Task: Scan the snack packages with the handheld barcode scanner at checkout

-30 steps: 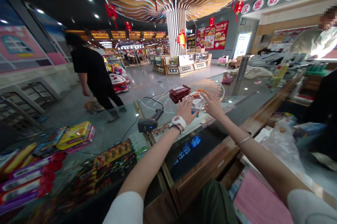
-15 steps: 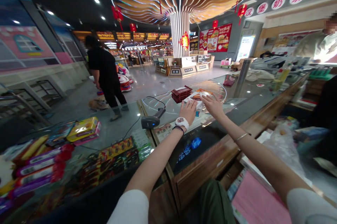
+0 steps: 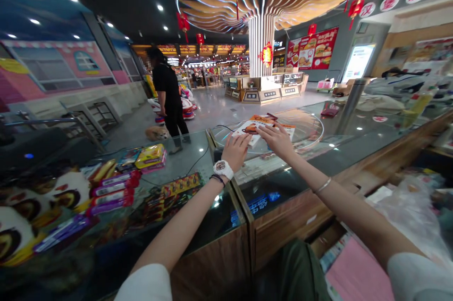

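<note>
On the glass counter lies a white and orange printed packet (image 3: 248, 129), with another orange and white one (image 3: 287, 130) to its right. My left hand (image 3: 236, 150) rests at the near edge of the first packet, and the scanner behind it is mostly hidden. My right hand (image 3: 275, 139) lies across the packets, its fingers stretched out and touching the printed surface. Dark red packets (image 3: 272, 116) show only in part behind the white one. A white watch is on my left wrist, a thin bangle on my right.
Snack packs (image 3: 113, 188) and a yellow box (image 3: 150, 155) cover the counter's left part. A dark red packet (image 3: 329, 109) lies farther right, before a metal post (image 3: 350, 105). A person in black (image 3: 170, 91) stands beyond the counter near a dog (image 3: 156, 133).
The view has turned left. Both hands have shifted left relative to the counter, and the white packet now covers most of the dark red stack. The person at the right has left view.
</note>
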`<control>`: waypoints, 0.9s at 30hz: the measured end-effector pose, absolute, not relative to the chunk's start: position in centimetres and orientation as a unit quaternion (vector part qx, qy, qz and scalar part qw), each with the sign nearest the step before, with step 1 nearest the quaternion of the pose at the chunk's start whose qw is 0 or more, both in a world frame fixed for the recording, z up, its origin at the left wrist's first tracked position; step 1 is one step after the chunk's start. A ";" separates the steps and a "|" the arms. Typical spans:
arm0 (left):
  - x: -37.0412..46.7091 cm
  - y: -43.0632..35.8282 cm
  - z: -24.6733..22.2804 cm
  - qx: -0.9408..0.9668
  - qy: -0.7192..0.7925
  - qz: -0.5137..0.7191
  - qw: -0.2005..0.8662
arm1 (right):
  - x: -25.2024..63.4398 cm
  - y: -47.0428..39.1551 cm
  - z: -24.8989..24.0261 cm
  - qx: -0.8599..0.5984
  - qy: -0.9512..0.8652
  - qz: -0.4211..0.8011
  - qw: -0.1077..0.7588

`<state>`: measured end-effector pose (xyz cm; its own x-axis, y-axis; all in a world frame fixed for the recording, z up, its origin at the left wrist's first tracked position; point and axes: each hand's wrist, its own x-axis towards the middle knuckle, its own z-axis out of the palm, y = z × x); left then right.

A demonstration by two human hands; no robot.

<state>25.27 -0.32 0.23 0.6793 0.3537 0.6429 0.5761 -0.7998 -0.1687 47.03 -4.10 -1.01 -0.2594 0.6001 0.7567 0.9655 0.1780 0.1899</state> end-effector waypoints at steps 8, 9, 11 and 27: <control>15.3 0.6 1.3 -0.854 -0.337 -0.343 0.201 | 37.9 -1.2 0.2 -0.484 -0.778 -0.256 0.309; 14.2 0.7 1.4 -0.846 -0.350 -0.347 0.201 | 36.9 -0.8 0.4 -0.476 -0.784 -0.249 0.311; 12.1 1.0 1.5 -0.831 -0.375 -0.357 0.202 | 35.0 0.0 0.7 -0.459 -0.797 -0.236 0.314; 6.7 1.6 0.3 -0.821 -0.423 -0.327 0.199 | 30.1 1.8 -1.1 -0.415 -0.818 -0.151 0.368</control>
